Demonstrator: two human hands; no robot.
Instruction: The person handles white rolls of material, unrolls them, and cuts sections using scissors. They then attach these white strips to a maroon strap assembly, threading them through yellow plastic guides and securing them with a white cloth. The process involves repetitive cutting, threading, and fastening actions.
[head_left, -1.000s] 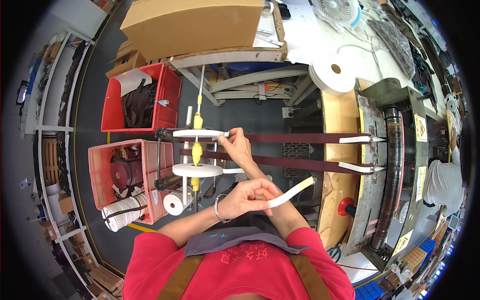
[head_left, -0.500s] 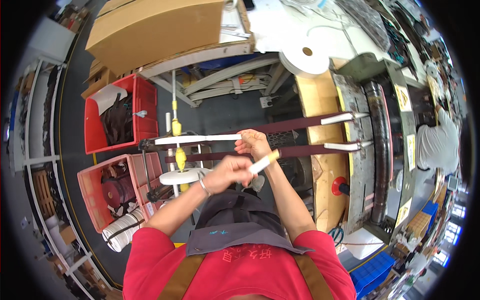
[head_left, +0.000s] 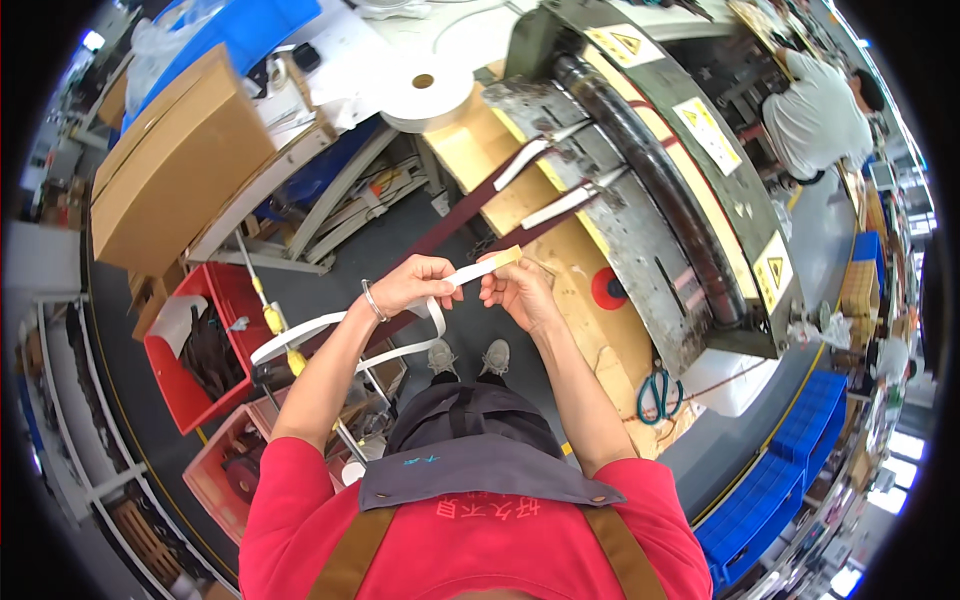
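My left hand (head_left: pixel 415 285), a bracelet at its wrist, is closed on a white tape (head_left: pixel 470 273). The tape's yellow end (head_left: pixel 508 258) points right, where the closed fingers of my right hand (head_left: pixel 524 293) pinch it. Below my left hand the tape hangs in a loop (head_left: pixel 436 322) and runs back left past my forearm. Beyond my hands, two dark maroon bands (head_left: pixel 455 220) stretch toward a machine (head_left: pixel 640 200). White strips (head_left: pixel 524 163) lie over their ends at its metal plate.
A white tape roll (head_left: pixel 425 95) rests on the table's near edge. Scissors (head_left: pixel 658 395) and a red disc (head_left: pixel 607 288) are by the machine's wooden board. Red crates (head_left: pixel 190 390) stand left, blue bins (head_left: pixel 770 480) right. Another person (head_left: pixel 815 115) works beyond the machine.
The view has swung right, toward the machine. My right hand has gone from the tape's run at the left to its yellow end, beside my left hand. The tape now hangs in a loop.
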